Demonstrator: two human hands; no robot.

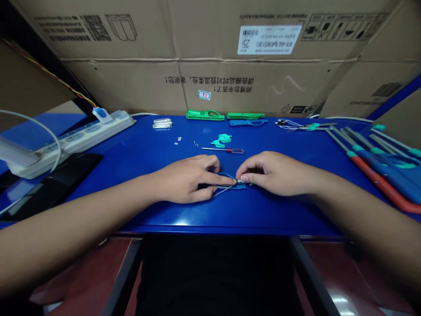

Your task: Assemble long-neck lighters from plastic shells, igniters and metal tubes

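Note:
A blue plastic handle shell (pixel 241 187) lies flat near the front of the table, partly hidden under my hands. My left hand (pixel 189 179) reaches in from the left, index finger stretched to the shell's small fittings, thumb apart and close to thin wires (pixel 222 190), other fingers bent. Its fingers are spread rather than wrapped round anything. My right hand (pixel 279 173) is closed in a pinch of thumb and index finger on a small whitish part (pixel 242 179) at the shell. The fingertips hide most of that part. A screwdriver (pixel 235 151) with a clear and red handle lies just beyond.
Beyond are teal plastic clips (pixel 222 140), tiny screws (pixel 196 143), metal parts (pixel 162 123), green shells (pixel 205 115), a blue shell (pixel 248 122) and a wired assembly (pixel 292 125). A power strip (pixel 75 138) stands left; long-handled tools (pixel 378 171) lie right. Cardboard (pixel 138 83) stands behind.

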